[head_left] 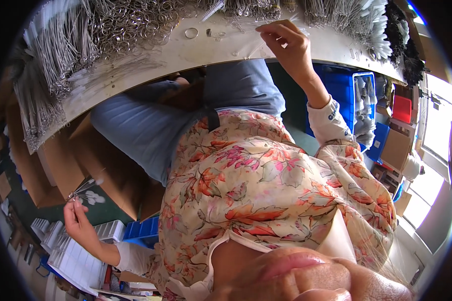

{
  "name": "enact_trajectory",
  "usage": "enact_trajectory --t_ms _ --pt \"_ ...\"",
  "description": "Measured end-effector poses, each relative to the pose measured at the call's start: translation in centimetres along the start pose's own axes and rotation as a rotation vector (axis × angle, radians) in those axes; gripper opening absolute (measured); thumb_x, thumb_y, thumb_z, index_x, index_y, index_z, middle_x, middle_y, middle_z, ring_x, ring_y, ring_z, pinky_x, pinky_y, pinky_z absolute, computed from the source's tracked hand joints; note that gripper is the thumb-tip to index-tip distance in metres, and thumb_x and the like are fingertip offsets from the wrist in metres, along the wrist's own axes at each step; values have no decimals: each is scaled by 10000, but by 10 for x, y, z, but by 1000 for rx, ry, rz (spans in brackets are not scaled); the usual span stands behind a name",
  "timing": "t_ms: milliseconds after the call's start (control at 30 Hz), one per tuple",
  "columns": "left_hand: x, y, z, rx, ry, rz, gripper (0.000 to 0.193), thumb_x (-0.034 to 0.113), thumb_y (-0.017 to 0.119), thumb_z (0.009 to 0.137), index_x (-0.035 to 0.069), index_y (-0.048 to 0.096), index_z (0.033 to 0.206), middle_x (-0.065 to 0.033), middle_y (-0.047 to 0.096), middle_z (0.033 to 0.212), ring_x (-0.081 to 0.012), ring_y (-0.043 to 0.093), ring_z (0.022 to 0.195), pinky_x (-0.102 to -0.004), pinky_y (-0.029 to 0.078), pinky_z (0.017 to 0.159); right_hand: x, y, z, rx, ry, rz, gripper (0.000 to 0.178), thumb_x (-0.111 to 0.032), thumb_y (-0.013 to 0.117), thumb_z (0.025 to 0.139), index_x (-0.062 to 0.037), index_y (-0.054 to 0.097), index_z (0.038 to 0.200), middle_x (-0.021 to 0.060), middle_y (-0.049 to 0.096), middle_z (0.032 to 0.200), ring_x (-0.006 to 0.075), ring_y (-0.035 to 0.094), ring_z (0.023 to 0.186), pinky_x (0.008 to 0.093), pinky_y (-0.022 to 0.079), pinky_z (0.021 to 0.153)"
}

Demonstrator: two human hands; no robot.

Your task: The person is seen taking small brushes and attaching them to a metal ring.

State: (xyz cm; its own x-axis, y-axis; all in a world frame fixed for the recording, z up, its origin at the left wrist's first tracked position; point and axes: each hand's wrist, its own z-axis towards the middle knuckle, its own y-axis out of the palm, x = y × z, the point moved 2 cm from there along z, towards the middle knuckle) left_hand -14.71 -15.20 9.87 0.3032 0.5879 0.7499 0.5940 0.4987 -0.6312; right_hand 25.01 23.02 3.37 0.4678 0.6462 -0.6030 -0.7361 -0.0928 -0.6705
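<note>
Out at the left, over the cardboard boxes, my left hand (80, 223) is closed. Its fingertips pinch the ends of a small bunch of thin wire brushes (88, 193) with white bristle tips, fanned outward. My right hand (289, 45) is above the white worktable (186, 50), its fingers curled together in a pinch. Whether anything small is between those fingertips I cannot make out. Thin wire brushes lie on the table just beside it. A single metal ring (191, 33) sits on the tabletop to the left of that hand.
Across the table's back are a heap of metal split rings (130, 25) and piles of wire brushes (60, 45). Black-bristled brushes (407, 45) lie at the far right. A blue crate (336, 90) stands by my right arm; open cardboard boxes (105, 170) are at the left.
</note>
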Motion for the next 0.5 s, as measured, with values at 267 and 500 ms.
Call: enact_trajectory --t_ms 267,500 --pt "6 -18 5 33 9 -49 132 90 497 916 -5 562 981 5 512 704 -3 315 518 -150 188 437 -15 3 21 -86 -232 -240 130 -33 627 803 -102 687 896 20 611 788 127 595 646 256 486 567" --pt "28 -5 8 97 95 -286 156 75 517 912 7 568 1043 23 482 697 9 286 528 -163 157 436 -6 3 37 -86 -312 -263 86 -54 718 685 -70 668 751 80 559 719 239 580 682 335 467 568"
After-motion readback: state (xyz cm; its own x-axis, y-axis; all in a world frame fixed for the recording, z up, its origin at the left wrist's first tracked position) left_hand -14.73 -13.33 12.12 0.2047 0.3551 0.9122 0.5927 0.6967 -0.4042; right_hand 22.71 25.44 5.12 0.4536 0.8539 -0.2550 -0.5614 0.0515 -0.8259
